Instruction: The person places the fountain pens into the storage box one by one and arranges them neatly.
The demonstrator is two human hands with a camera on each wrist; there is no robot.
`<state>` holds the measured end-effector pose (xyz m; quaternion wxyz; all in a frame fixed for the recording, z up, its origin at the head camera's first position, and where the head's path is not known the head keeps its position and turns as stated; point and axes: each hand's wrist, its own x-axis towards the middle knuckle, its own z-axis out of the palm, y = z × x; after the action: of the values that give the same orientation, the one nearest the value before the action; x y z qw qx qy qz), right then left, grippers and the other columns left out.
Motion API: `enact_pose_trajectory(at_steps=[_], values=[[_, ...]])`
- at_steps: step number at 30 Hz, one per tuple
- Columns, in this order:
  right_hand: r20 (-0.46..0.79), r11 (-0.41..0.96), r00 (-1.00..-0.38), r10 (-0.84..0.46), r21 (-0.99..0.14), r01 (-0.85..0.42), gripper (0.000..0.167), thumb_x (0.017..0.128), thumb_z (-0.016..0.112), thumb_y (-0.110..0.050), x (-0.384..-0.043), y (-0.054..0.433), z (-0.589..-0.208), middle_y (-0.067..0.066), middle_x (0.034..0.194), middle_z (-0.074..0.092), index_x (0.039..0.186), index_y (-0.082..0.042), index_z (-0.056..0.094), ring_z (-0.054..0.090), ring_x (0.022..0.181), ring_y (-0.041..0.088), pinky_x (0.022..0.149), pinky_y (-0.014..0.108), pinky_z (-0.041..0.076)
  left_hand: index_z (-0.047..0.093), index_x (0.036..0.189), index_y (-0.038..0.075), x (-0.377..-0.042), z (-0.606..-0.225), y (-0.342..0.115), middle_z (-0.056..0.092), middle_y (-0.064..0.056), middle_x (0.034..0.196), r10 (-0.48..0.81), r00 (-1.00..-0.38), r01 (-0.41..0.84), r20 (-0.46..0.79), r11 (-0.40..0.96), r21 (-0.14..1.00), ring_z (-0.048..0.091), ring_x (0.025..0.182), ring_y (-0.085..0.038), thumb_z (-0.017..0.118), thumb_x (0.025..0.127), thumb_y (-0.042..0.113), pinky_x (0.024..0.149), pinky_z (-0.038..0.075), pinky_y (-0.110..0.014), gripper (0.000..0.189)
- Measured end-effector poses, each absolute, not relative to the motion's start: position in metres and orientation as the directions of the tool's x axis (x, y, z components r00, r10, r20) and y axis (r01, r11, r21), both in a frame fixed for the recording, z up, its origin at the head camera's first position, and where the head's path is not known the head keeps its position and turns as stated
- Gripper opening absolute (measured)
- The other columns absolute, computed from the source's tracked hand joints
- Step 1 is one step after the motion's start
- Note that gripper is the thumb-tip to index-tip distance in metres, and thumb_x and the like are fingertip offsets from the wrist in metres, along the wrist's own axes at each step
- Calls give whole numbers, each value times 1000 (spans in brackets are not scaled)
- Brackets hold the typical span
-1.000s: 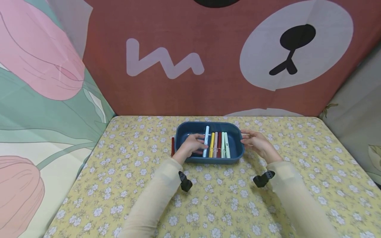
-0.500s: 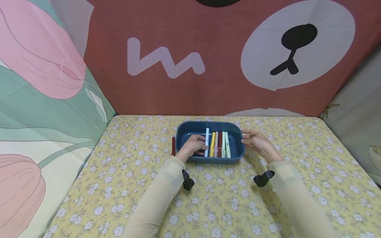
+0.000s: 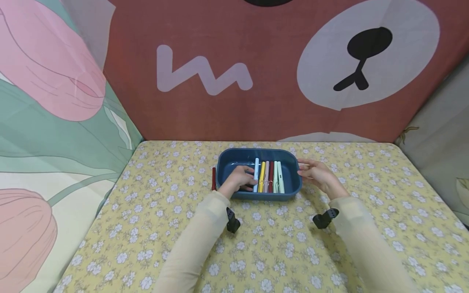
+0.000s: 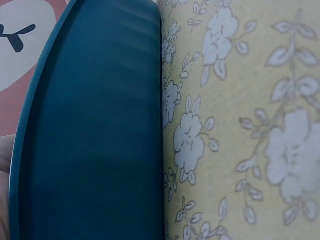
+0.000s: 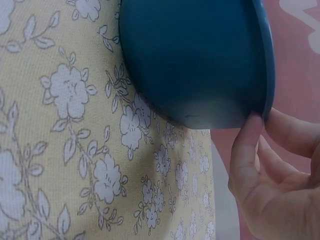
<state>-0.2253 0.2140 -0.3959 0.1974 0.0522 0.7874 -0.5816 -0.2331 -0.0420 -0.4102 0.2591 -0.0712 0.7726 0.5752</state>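
Note:
A dark blue open box (image 3: 264, 196) lies on the table with a row of pens inside. My left hand (image 3: 239, 179) reaches over its near left edge and holds a light blue pen (image 3: 257, 166) between thumb and index finger. Close to that pen's right are yellow (image 3: 261, 177), mauve (image 3: 266, 177), dark red (image 3: 271, 177) and two pale green pens (image 3: 281, 177). My right hand (image 3: 318, 177) touches the box's right end; in the right wrist view thumb and fingertips meet its rim. Only a sliver of left hand (image 4: 4, 195) shows in the left wrist view, behind the box wall.
A dark red pen (image 3: 214, 179) lies on the table just left of the box. The table wears a yellow flowered cloth (image 3: 264, 244). Behind it hangs a red printed cloth (image 3: 220, 118), with more printed cloth at both sides.
The light blue pen has been lowered and shifted slightly right, nearer the yellow one, with my left hand following. My right hand stays at the box's end.

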Motion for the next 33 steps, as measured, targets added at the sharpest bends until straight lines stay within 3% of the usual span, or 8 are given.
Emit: enact_pose_trajectory(at_steps=[20, 26, 33], values=[[-376, 317, -914, -151, -894, 316, 60, 98, 51, -6, -226, 214, -398, -3, 104, 51, 152, -7, 25, 59, 83, -2, 81, 18, 56, 52, 133, 2, -232, -411, -42, 58, -21, 127, 199, -849, -401, -490, 363, 841, 69, 96, -30, 65, 84, -8, 66, 61, -27, 52], [-375, 309, -914, -157, -897, 316, 60, 98, 51, -6, -226, 215, -398, -3, 106, 51, 152, -7, 25, 60, 83, -3, 80, 17, 56, 53, 132, 2, -233, -411, -42, 59, -21, 126, 193, -849, -404, -492, 365, 839, 71, 85, -25, 65, 84, -7, 62, 61, -25, 50], [-378, 306, -913, -152, -896, 320, 60, 98, 52, -7, -226, 215, -397, -3, 105, 51, 152, -7, 25, 60, 83, -2, 80, 18, 56, 55, 129, 2, -233, -413, -41, 62, -20, 121, 191, -850, -407, -491, 353, 842, 71, 88, -27, 66, 83, -7, 71, 62, -31, 48]])
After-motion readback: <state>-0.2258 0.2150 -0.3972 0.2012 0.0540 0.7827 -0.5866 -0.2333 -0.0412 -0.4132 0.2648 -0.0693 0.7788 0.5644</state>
